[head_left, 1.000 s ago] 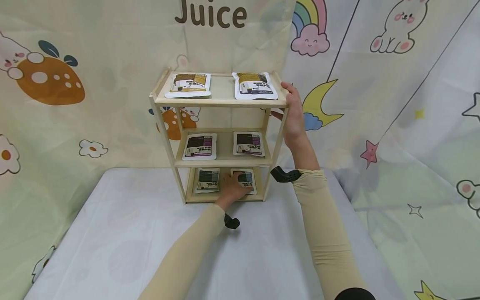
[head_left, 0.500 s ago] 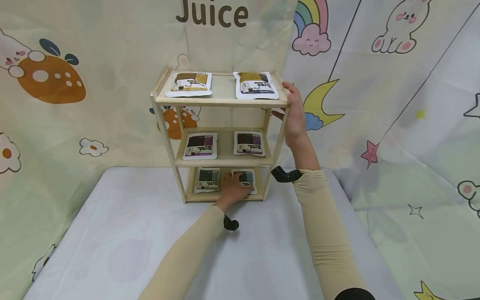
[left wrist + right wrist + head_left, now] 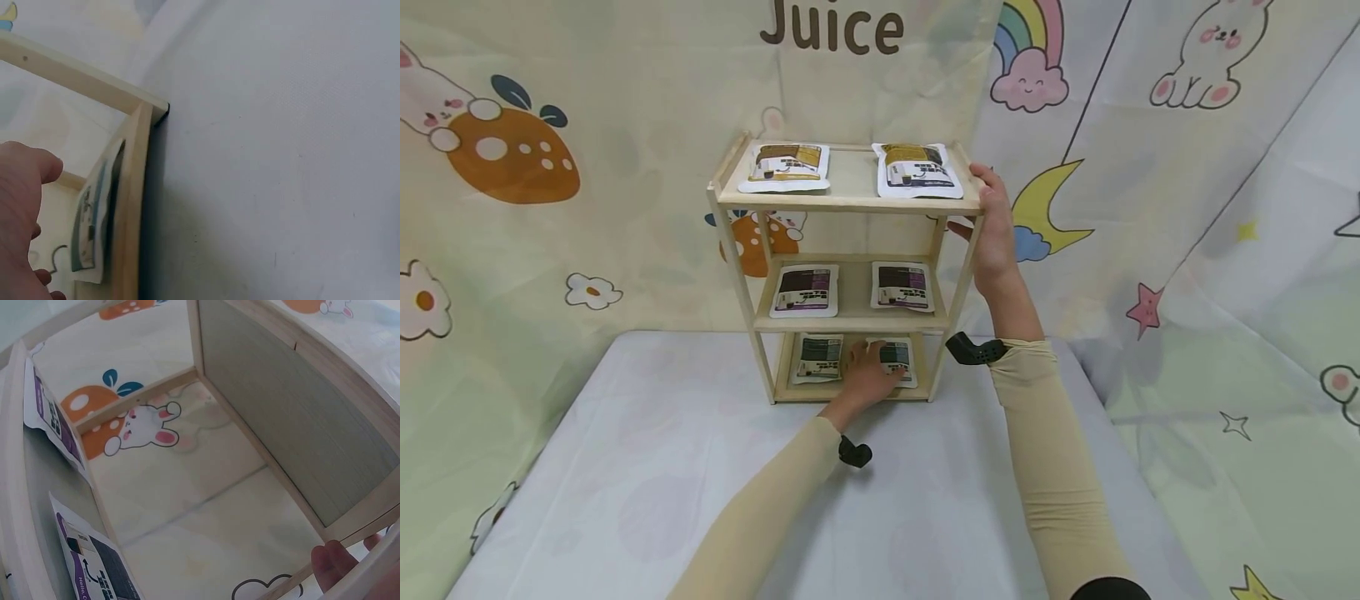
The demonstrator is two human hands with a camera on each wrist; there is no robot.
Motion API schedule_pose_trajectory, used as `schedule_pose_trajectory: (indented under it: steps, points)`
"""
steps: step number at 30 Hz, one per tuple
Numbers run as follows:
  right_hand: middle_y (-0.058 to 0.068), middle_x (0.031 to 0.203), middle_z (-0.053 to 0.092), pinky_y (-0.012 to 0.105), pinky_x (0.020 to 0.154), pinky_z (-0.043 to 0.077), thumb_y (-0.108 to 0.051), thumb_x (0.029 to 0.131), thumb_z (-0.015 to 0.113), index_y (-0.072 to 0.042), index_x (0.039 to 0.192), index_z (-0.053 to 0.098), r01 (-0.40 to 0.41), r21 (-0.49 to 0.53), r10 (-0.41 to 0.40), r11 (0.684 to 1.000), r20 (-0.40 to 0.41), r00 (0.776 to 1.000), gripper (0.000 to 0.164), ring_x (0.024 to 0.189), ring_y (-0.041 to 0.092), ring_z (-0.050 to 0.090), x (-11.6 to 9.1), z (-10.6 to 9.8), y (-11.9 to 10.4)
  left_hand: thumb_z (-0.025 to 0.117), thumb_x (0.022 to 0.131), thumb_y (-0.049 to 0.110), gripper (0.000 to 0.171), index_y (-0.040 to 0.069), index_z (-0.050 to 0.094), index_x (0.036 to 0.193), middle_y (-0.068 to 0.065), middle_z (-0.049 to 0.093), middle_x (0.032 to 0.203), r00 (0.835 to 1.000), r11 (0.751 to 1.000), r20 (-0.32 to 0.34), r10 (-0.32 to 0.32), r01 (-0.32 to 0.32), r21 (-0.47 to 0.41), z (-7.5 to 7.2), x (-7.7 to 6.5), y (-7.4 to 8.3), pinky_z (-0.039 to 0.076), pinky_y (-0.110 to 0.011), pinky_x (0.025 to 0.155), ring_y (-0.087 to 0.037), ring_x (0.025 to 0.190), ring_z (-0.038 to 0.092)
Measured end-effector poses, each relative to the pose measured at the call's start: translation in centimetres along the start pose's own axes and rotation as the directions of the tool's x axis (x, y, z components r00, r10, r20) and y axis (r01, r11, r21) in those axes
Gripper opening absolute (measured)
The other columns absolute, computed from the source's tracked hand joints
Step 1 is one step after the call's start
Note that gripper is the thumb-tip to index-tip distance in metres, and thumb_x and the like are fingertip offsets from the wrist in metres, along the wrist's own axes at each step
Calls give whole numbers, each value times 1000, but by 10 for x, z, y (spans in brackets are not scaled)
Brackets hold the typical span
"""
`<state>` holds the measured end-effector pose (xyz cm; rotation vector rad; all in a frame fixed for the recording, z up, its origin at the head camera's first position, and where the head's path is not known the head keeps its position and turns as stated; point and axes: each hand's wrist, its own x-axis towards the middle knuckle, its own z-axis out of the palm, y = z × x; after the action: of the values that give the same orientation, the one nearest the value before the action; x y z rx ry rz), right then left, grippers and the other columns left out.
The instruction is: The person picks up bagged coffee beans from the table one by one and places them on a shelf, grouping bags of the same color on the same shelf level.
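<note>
A three-tier wooden shelf rack (image 3: pixel 857 322) stands on the table, with flat pouches on every tier. My right hand (image 3: pixel 996 237) grips the upper right corner of the rack; in the right wrist view its fingertips (image 3: pixel 334 559) show past the frame. My left hand (image 3: pixel 868 375) reaches over the bottom tier, partly covering the green-and-white pouch (image 3: pixel 898 357) on the right. In the left wrist view that pouch (image 3: pixel 94 219) lies on the tier, and the left thumb (image 3: pixel 49 165) is apart from it. Another green-labelled pouch (image 3: pixel 818 358) lies to the hand's left.
Two purple-labelled pouches (image 3: pixel 805 292) lie on the middle tier. On the top tier are two yellow-brown pouches, one left (image 3: pixel 786 167) and one right (image 3: pixel 919 171). A white cloth covers the table (image 3: pixel 647 467). A printed curtain (image 3: pixel 647 167) hangs close behind the rack.
My left hand has drawn slightly left and back over the bottom right pouch. The right hand keeps its grip on the rack. The head view has shifted a little.
</note>
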<state>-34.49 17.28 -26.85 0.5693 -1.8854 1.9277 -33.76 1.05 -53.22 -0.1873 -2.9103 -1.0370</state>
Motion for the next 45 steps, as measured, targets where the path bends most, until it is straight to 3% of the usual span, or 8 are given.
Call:
schedule_pose_trajectory:
  steps: [5, 11, 17, 22, 25, 28, 33, 45]
  points:
    - [5, 142, 40, 49, 98, 37, -37, 99, 28, -17, 146, 36, -16, -6, 16, 1000, -10, 1000, 52, 122, 29, 44, -1, -2, 0, 63, 90, 44, 62, 14, 44, 141, -22, 31, 145, 996, 996, -10, 88, -88, -7, -7, -6, 2, 23, -61, 103, -43, 132, 27]
    - [4, 143, 40, 50, 98, 37, -37, 99, 28, -19, 145, 37, -15, 0, 15, 1000, -12, 1000, 50, 124, 29, 43, 1, -5, 1, 62, 92, 36, 56, 13, 47, 141, -22, 32, 145, 984, 985, 49, 170, -169, -19, -18, -11, 7, 25, -64, 101, -46, 131, 29]
    - [4, 143, 39, 50, 98, 36, -37, 99, 28, -20, 144, 38, -21, 8, 21, 1000, -17, 1000, 50, 123, 29, 44, 2, -8, 4, 62, 93, 29, 45, 11, 56, 134, -18, 43, 144, 973, 972, 83, 217, -207, -115, -33, -17, 5, 33, -53, 103, -37, 131, 39]
    - [4, 144, 38, 50, 99, 36, -39, 100, 27, -20, 145, 38, -12, 1, 12, 1000, -9, 1000, 50, 124, 29, 44, 3, -10, 6, 60, 95, 29, 42, 6, 59, 130, -13, 56, 130, 951, 942, 99, 292, -269, -200, -44, -21, 1, 46, -45, 90, -32, 113, 56]
    - [6, 143, 40, 50, 99, 36, -40, 100, 29, -20, 146, 37, -27, 2, 27, 1000, -2, 1000, 51, 123, 30, 44, 4, -13, 6, 57, 96, 30, 41, 6, 59, 129, -14, 60, 124, 939, 931, 125, 321, -288, -224, -51, -25, -2, 49, -41, 82, -28, 106, 59]
    - [7, 142, 42, 50, 99, 35, -41, 100, 32, -20, 146, 37, -56, -1, 56, 998, 4, 998, 51, 123, 31, 45, 4, -17, 5, 57, 97, 26, 37, 6, 59, 128, -14, 63, 117, 932, 928, 151, 328, -288, -239, -60, -31, -5, 50, -39, 78, -24, 99, 60]
    - [7, 144, 40, 50, 99, 35, -40, 102, 33, -16, 148, 37, -58, -40, 59, 997, 25, 998, 52, 126, 28, 42, 4, -22, 1, 59, 96, 24, 35, 8, 60, 127, -5, 64, 107, 945, 938, 151, 290, -249, -242, -75, -42, -16, 50, -37, 77, -19, 96, 61]
    - [5, 151, 33, 51, 106, 31, -44, 103, 33, -19, 153, 29, -105, -202, 128, 974, 104, 986, 55, 134, 31, 38, -20, -44, -16, 60, 96, 24, 31, 10, 63, 124, -7, 66, 108, 952, 941, 149, 269, -226, -252, -104, -62, -49, 50, -35, 79, -16, 93, 61]
